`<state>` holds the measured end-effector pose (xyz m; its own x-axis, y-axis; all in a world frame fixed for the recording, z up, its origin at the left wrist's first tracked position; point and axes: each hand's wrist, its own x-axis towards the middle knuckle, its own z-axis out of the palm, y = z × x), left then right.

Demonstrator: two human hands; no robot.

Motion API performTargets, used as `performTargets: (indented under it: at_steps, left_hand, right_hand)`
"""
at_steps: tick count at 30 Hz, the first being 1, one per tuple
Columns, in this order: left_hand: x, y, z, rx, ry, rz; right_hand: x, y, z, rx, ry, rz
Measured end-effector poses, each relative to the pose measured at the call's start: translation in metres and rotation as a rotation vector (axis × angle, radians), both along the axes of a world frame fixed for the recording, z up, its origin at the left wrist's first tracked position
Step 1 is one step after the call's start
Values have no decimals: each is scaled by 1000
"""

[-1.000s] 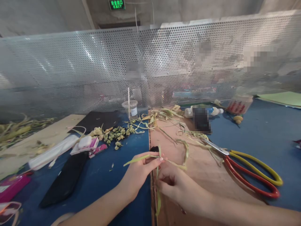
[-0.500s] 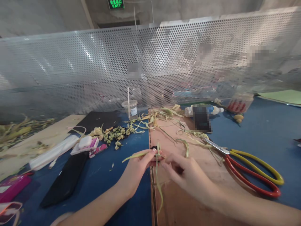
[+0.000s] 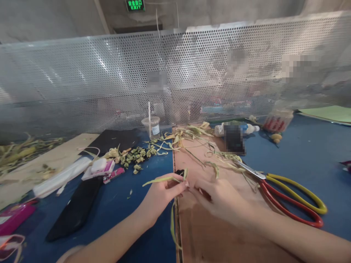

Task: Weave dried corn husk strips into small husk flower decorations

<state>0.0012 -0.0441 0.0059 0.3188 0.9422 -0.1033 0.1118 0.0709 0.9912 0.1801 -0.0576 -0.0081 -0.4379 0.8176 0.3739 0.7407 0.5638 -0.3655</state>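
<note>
My left hand (image 3: pixel 160 197) pinches a pale green leaf strip (image 3: pixel 157 180) between thumb and fingers, above the seam between the blue surface and the wooden board. One end of the strip sticks out to the left, a short piece stands up at the fingertips, and a long end hangs below the hand. My right hand (image 3: pixel 221 195) is closed close beside it, with fingertips almost meeting the left thumb. Whatever those right fingers grip is hidden. Left of the hands lies a pile of small knotted green pieces (image 3: pixel 137 157).
Large scissors (image 3: pixel 264 177) with red and yellow handles lie at the right. Loose leaf strips (image 3: pixel 189 133) cover the board's far end. Behind stand a plastic cup with a straw (image 3: pixel 151 128) and a perforated metal screen (image 3: pixel 123 80). A black pouch (image 3: pixel 75 208) lies at the left.
The hanging end of the leaf strip has swung left, now below my left hand. My left thumb has slid right across the strip. My right hand has stayed close by.
</note>
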Motion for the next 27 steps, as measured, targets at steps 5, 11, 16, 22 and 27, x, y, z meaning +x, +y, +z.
performTargets:
  at_steps: [5,11,16,22,27]
  left_hand:
    - [2,-2,3,15,71,-37]
    - [3,-3,5,-21,87,-21]
    - [3,-3,4,-14,39,-31]
    - [5,-7,-1,-21,-31,-98]
    - [6,-10,3,-12,45,-116]
  right_hand:
    - [2,1,12,-260,139,157]
    - [11,12,20,-507,230,247]
    - [13,15,24,-476,322,206]
    - [5,16,27,-751,622,151]
    - [-3,17,17,-894,825,82]
